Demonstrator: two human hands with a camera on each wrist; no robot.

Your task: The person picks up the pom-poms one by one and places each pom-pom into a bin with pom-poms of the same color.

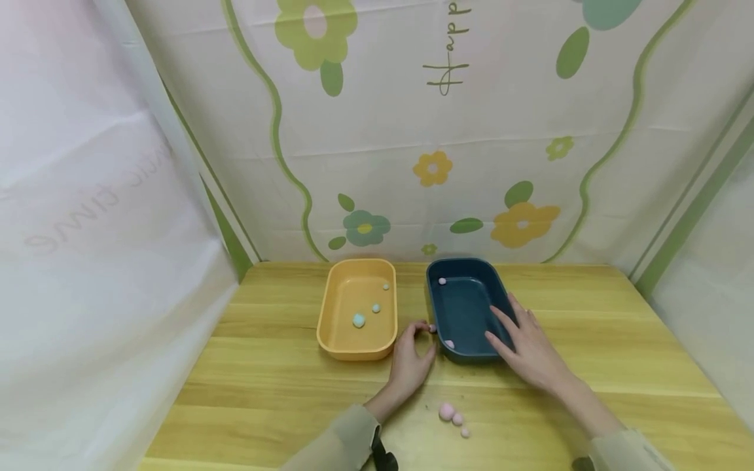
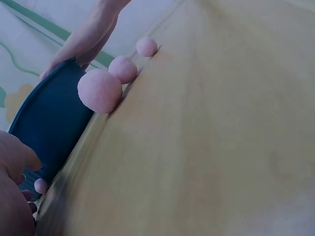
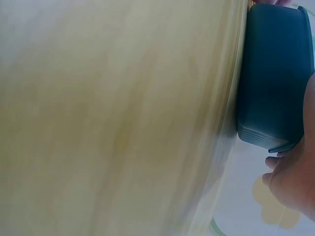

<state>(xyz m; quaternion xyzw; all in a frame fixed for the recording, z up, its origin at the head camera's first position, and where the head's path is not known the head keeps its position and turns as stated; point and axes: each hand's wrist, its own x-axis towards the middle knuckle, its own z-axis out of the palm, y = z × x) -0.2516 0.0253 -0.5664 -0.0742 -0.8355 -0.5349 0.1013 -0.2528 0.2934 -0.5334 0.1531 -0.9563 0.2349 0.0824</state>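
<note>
One dark-blue, round-cornered tray [image 1: 464, 307] lies lengthwise near-to-far on the wooden table [image 1: 265, 392]; the right hand [image 1: 532, 348] rests spread over its right side, the left hand [image 1: 409, 361], thumb and fingers parted, at a small pink ball [image 1: 432, 328] just left.

Three balls [image 1: 457, 419] on table [image 1: 589, 333] before right tray [image 1: 465, 301]

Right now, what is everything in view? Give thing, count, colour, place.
table: 1, wood-yellow, under both trays
yellow tray: 1, yellow-orange, left on table
blue tray: 1, dark blue, right of it
pale balls: 3, blue-green, inside yellow tray
pink balls: 6, pink; two inside blue tray, one outside its left wall, three nearer the person
cloth: white, flower-printed, behind and beside table
sleeves: 2, pale beige-green, on forearms
wrist gear: 2, dark, by the cuffs
left hand: 1, bare, between trays
right hand: 1, bare, at blue tray's right rim
</note>
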